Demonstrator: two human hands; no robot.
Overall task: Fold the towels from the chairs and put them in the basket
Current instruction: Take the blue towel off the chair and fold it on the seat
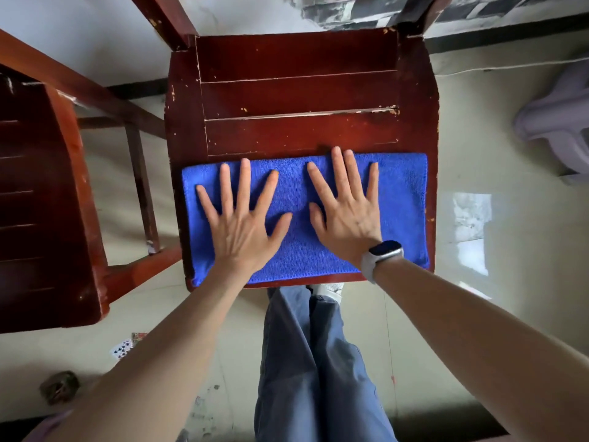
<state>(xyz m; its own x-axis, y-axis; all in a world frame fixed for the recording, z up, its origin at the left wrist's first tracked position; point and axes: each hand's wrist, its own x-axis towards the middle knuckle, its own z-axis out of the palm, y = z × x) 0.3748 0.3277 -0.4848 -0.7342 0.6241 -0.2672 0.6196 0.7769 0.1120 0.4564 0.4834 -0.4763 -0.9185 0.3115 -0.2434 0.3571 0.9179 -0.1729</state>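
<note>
Hidden and cut off

Both palms are covering the middle of the blue towel [401, 199]; the second chair [41, 199] is running off the left edge; the pale stool [561, 122] is leaving the right.

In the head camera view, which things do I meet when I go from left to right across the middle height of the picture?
Second wooden chair → left hand pressing flat on the blue towel → right hand, also flat on the towel → white wristwatch → pale plastic object on the floor.
</note>
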